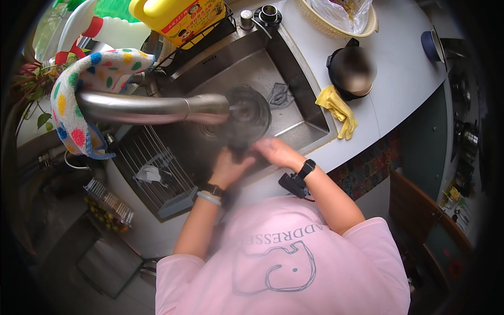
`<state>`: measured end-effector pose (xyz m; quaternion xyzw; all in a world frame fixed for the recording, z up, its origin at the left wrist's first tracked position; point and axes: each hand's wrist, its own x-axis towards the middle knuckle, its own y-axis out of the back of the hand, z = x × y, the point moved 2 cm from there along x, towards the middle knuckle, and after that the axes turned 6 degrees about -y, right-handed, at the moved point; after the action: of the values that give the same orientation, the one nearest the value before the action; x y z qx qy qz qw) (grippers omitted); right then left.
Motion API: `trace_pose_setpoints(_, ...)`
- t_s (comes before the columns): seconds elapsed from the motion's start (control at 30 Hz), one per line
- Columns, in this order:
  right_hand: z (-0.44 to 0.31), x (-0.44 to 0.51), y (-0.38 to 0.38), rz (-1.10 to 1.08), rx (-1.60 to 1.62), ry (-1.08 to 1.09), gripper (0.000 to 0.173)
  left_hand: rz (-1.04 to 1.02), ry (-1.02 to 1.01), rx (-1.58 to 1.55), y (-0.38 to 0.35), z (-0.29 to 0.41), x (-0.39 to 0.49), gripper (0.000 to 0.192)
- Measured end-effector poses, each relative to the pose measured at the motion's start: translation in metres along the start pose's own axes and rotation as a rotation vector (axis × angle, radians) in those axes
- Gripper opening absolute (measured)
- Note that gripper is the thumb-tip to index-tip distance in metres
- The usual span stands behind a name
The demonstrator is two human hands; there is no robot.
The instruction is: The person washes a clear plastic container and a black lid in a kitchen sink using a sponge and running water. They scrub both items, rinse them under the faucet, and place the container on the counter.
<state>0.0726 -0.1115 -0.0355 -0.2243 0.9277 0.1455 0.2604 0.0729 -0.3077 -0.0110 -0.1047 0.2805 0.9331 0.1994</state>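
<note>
A dark round pot (258, 118) stands in the stainless steel sink (291, 67), beneath the mouth of the metal faucet (153, 107). Water appears to run into it. My left hand (229, 167) is at the pot's near side, its fingers and thumb around a dark part that looks like the handle. Close by on the right, my right hand (275, 151) is blurred near the pot's near rim; whether it grips anything is unclear. A grey mesh cloth (280, 95) lies on the sink floor, right of the pot. Haze veils the area around the hands.
A wire rack (151, 157) spans the sink's left side. A dotted towel (67, 106) drapes over the faucet. A yellow cloth (338, 112) and a black-rimmed pot (348, 73) are on the right counter. A yellow detergent jug (177, 17) and plastic basket (334, 19) stand behind.
</note>
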Motion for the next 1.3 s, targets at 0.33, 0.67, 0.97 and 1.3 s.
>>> trace_pose_setpoints(0.33,-0.028,0.009,-0.057,-0.122,0.449,-0.174,0.056,0.180,0.224,-0.462,0.051,-0.047,-0.009,0.032)
trace_pose_setpoints(0.67,-0.104,0.040,0.059,0.032,0.110,-0.046,0.052,0.065,0.096,-1.423,0.017,-0.031,0.083,0.060)
trace_pose_setpoints(0.97,-0.159,0.026,0.068,-0.019,0.942,-0.142,0.042,0.411,-0.402,-0.262,-0.017,-0.007,0.121,0.069)
trace_pose_setpoints(1.3,-0.193,-0.014,0.054,-0.160,0.790,-0.221,0.036,0.421,-0.285,-0.906,0.007,-0.027,0.113,0.058)
